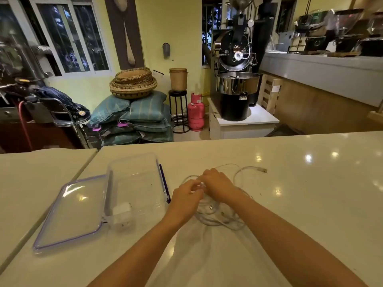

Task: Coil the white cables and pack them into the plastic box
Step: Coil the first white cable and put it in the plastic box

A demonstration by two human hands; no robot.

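- On table [290,183]: left hand [185,196] and right hand [217,184] both pinch tangled white cables [217,219].
- I see plastic box [136,183] left, open, holding white charger [122,211].

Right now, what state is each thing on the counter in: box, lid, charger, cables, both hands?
plastic box: open, upright, holding only the charger.
lid: off, lying flat left of the box.
white charger: inside the box, near corner.
white cables: loose tangle on the counter, not coiled, outside the box.
USB plug: free end, resting on the counter.
left hand: pinching cable.
right hand: gripping cable.
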